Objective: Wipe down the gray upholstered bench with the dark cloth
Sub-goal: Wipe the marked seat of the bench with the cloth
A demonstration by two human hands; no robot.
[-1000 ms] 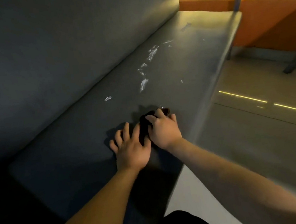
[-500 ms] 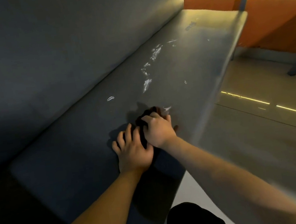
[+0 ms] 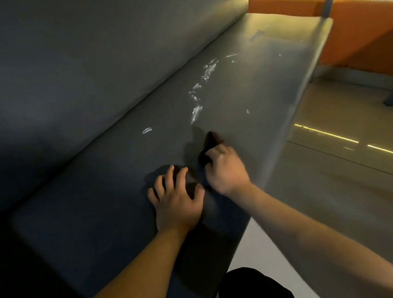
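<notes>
backrest [image 3: 79, 64]: gray upholstery, fills the left of my view and runs along the back edge of the bench.
bench [image 3: 86, 213]: gray seat, runs from the near left corner to the far right end. I'm looking along it.
small white mark [image 3: 146, 130]: on the seat near the back edge, beyond the left hand.
left hand [image 3: 176, 201]: palm down, flat on the seat mid-width, fingers spread, holding nothing.
white smears [image 3: 196, 111]: broken trail on the seat, starts just past the cloth and heads for the far end.
dark cloth [image 3: 208, 144]: bunched up on the seat just right of the left hand, part sticking out beyond the right knuckles.
right hand [image 3: 225, 170]: fingers curled round the cloth, pressing it to the seat, closer to the front edge. Just beside the left hand; can't tell if they touch.
floor [image 3: 344, 179]: pale, off the front edge, with thin lit lines.
orange panel [image 3: 362, 34]: past the bench's far end, light strip along its top.
</notes>
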